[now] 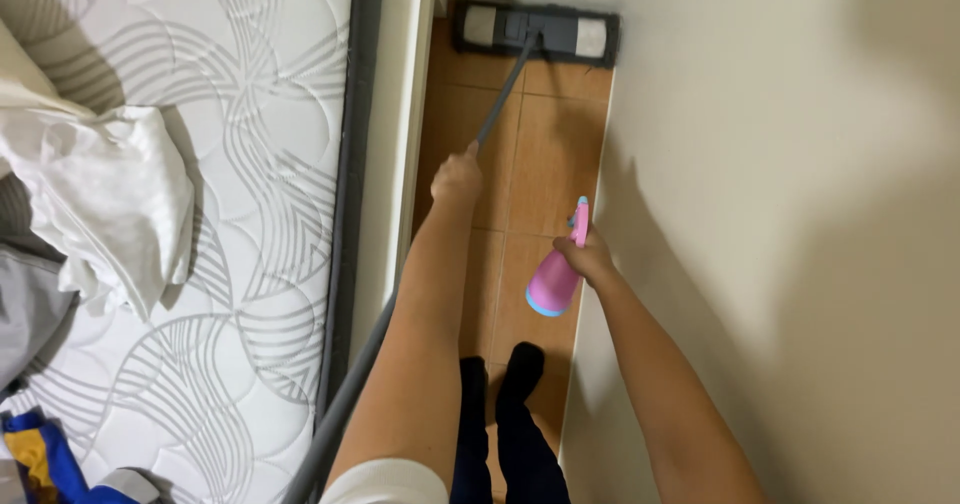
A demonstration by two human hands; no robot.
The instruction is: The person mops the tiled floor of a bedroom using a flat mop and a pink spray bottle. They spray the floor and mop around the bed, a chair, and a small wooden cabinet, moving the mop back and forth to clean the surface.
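My left hand (457, 177) grips the grey handle (505, 86) of a flat mop. The mop's dark rectangular head (537, 32) lies on the brown tiled floor (545, 154) at the far end of a narrow gap, against the wall. My right hand (588, 257) holds a pink spray bottle (553, 282) with a blue base, nozzle pointing away from me, close to the cream wall (780, 214). My dark-trousered legs (497, 414) stand in the gap below the hands.
A bare white quilted mattress (260, 164) with a grey edge fills the left side, on a cream bed frame (385, 164). Crumpled white cloth (110, 199) and grey and blue fabric (35, 444) lie on it. The floor strip between bed and wall is narrow.
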